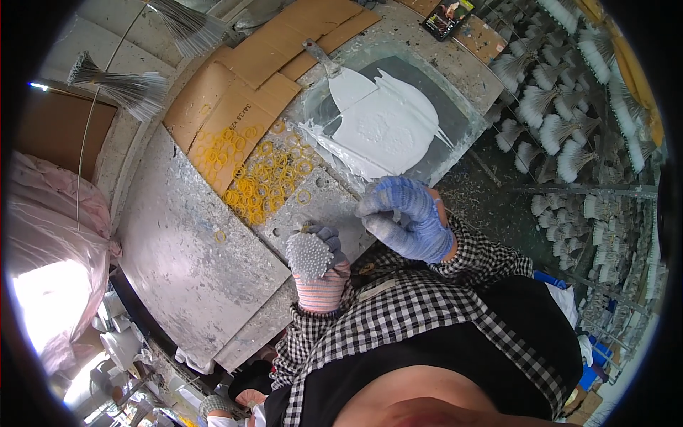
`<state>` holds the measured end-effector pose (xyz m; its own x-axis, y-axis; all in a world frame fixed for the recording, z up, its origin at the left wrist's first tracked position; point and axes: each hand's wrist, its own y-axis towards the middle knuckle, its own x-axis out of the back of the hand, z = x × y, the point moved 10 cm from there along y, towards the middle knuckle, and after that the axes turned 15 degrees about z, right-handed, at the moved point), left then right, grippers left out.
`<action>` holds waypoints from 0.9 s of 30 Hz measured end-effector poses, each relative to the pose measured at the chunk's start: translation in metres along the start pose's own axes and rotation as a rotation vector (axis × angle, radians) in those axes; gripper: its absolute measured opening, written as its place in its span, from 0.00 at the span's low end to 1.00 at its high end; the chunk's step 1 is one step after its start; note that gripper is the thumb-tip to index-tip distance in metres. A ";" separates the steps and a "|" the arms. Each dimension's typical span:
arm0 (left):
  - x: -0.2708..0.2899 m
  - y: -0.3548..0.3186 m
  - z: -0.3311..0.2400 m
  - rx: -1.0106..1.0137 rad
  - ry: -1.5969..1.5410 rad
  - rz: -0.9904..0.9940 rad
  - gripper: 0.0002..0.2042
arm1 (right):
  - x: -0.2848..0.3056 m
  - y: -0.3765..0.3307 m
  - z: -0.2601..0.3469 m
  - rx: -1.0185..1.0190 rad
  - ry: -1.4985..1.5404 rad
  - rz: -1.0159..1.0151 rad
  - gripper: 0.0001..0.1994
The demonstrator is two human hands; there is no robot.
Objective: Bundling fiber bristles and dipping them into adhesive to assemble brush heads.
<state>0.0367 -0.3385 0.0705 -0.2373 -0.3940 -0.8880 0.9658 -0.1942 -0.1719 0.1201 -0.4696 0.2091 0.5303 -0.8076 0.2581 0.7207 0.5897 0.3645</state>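
Dark rectangular phone screen [446,17] — top edge, on cardboard [482,37]

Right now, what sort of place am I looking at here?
Most likely a small craft workshop making tipped wire stems. A slab spread with white paste lies on the spattered bench, racks of white-tipped wire bundles stand alongside, and yellow rubber bands lie scattered.

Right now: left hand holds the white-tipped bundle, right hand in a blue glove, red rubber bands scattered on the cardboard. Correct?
One slip: the rubber bands are yellow, not red, as the head view shows. The rest stands: the left hand holds the white-tipped bundle, the right hand wears a blue glove, and the bands lie scattered on the cardboard.
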 end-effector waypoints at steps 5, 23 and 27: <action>-0.019 -0.009 -0.001 -0.010 0.044 0.050 0.14 | -0.014 -0.007 -0.024 -0.133 0.104 0.019 0.08; 0.054 -0.197 -0.057 -0.635 0.017 -0.037 0.10 | -0.197 -0.028 -0.087 -0.028 0.054 0.420 0.07; 0.084 -0.206 -0.064 -0.654 -0.035 -0.079 0.10 | -0.197 -0.031 -0.092 -0.012 0.075 0.431 0.07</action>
<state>-0.1749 -0.2740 0.0043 -0.3029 -0.4324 -0.8493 0.8070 0.3577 -0.4699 0.0346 -0.3276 0.0645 0.8145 -0.4852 0.3182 0.4313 0.8731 0.2273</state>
